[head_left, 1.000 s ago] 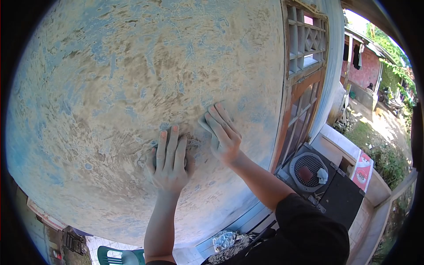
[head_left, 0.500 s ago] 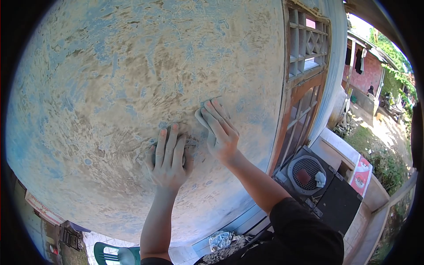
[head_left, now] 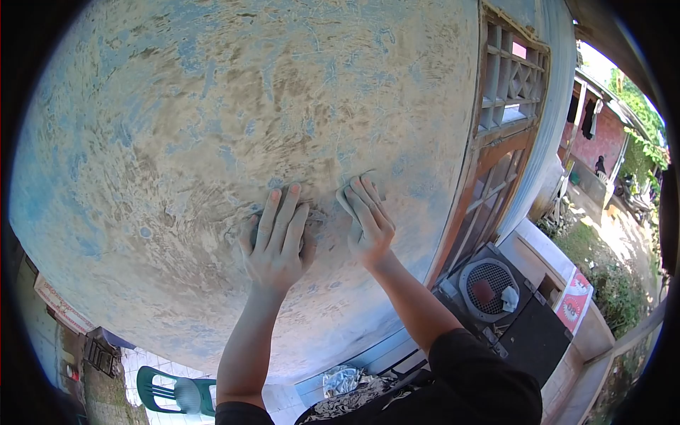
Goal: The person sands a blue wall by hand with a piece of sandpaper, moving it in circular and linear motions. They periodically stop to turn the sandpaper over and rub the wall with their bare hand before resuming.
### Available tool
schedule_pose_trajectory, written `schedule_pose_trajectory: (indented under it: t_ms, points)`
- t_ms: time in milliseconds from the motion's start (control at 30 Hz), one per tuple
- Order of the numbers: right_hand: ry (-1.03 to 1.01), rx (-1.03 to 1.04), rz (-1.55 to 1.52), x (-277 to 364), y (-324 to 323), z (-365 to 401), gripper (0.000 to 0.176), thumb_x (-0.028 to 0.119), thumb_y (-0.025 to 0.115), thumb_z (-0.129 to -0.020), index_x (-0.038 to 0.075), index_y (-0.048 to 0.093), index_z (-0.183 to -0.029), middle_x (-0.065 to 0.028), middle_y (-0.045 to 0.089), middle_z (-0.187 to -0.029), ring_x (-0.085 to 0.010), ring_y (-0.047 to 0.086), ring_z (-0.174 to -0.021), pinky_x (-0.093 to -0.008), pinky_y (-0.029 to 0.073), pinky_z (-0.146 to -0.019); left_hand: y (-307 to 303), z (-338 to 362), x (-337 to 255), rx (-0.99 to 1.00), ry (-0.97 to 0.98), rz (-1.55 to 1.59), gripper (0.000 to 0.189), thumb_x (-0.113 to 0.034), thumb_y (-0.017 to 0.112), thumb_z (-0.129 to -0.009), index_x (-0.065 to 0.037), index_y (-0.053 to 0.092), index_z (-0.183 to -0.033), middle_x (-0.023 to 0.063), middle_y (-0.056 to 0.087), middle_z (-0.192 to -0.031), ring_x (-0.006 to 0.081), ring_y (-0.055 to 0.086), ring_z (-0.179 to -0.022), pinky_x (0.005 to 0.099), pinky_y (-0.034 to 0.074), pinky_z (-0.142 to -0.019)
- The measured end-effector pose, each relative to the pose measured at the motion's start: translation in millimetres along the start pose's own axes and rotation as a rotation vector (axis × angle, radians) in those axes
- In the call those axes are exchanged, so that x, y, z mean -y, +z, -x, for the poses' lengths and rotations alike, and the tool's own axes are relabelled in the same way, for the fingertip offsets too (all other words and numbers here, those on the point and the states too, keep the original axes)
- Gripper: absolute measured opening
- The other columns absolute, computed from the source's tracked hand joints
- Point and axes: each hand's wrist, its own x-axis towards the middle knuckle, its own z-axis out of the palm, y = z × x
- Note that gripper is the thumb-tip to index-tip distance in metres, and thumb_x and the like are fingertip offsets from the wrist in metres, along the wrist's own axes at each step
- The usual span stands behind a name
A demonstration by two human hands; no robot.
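Note:
Both my hands press against an upright wall (head_left: 177,127) with worn blue paint and chalky, dusty patches. My left hand (head_left: 275,248) lies with its fingers spread over a grey, crumpled piece that looks like sandpaper (head_left: 313,225); most of it is hidden under the palm. To the right, my right hand (head_left: 370,225) keeps its fingers together on a thin grey sheet, also like sandpaper (head_left: 380,188), whose edge shows beside the fingertips. Dust coats both hands.
A wooden door with glass panes (head_left: 489,177) stands right of the wall. Below it is a black speaker box (head_left: 524,347) with a crumpled white scrap (head_left: 509,299) on it. A green chair (head_left: 159,388) is at lower left, and a shiny bag (head_left: 341,380) lies low in the middle.
My right hand has slid down the wall, bringing its fingertips nearer the height of the left ones. The left hand stays in about the same spot. The view has tilted slightly.

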Motion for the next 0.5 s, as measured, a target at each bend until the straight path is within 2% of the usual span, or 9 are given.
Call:
schedule_pose_trajectory:
  t_ms: [100,167,300,367,500]
  points:
    - [-0.032,-0.069,-0.028,-5.5,5.0,-10.6,0.028,-0.009,0.063,-0.094,-0.002,0.078,-0.118,-0.0187,0.075,-0.133,-0.0376,0.066,-0.134,-0.0528,0.055,-0.112,2.3,-0.9,-2.0,0.004,0.003,0.004,0.026,-0.026,0.063,-0.101,-0.015,0.073,-0.123,0.0036,0.067,-0.151,0.0233,0.056,-0.147,0.0428,0.031,-0.119]
    - [-0.032,-0.081,-0.071,1.9,6.5,-40.5,0.029,-0.008,0.064,-0.095,-0.001,0.079,-0.118,-0.0185,0.075,-0.133,-0.0378,0.066,-0.134,-0.0528,0.055,-0.112,2.8,-6.7,-3.2,-0.031,-0.026,-0.021,0.027,-0.022,0.062,-0.096,-0.019,0.072,-0.122,-0.0023,0.068,-0.15,0.0157,0.059,-0.143,0.0407,0.035,-0.113]
    - [-0.023,-0.031,-0.042,-5.2,0.6,-28.4,0.027,-0.008,0.065,-0.094,-0.001,0.079,-0.117,-0.0178,0.075,-0.133,-0.0374,0.067,-0.133,-0.0524,0.055,-0.113,3.8,-6.3,-1.6,-0.036,-0.033,-0.018,0.027,-0.022,0.062,-0.097,-0.019,0.072,-0.121,-0.0024,0.068,-0.15,0.0154,0.059,-0.143,0.0401,0.035,-0.113]
    - [-0.03,0.003,0.004,-11.4,-4.8,-6.0,0.029,-0.009,0.065,-0.092,-0.002,0.078,-0.117,-0.0182,0.075,-0.133,-0.0373,0.067,-0.133,-0.0519,0.055,-0.113,4.0,-2.0,-1.6,-0.023,-0.006,-0.028,0.026,-0.028,0.062,-0.102,-0.015,0.073,-0.122,0.0036,0.068,-0.15,0.0232,0.057,-0.146,0.0432,0.032,-0.118]
    - [-0.074,-0.088,-0.042,-9.3,7.7,-28.2,0.03,-0.009,0.064,-0.093,-0.002,0.078,-0.118,-0.0179,0.075,-0.133,-0.0362,0.066,-0.134,-0.0517,0.055,-0.113,1.6,-1.2,-2.7,-0.009,-0.001,-0.027,0.026,-0.029,0.062,-0.103,-0.015,0.073,-0.122,0.0037,0.068,-0.149,0.0237,0.057,-0.145,0.0431,0.033,-0.116]
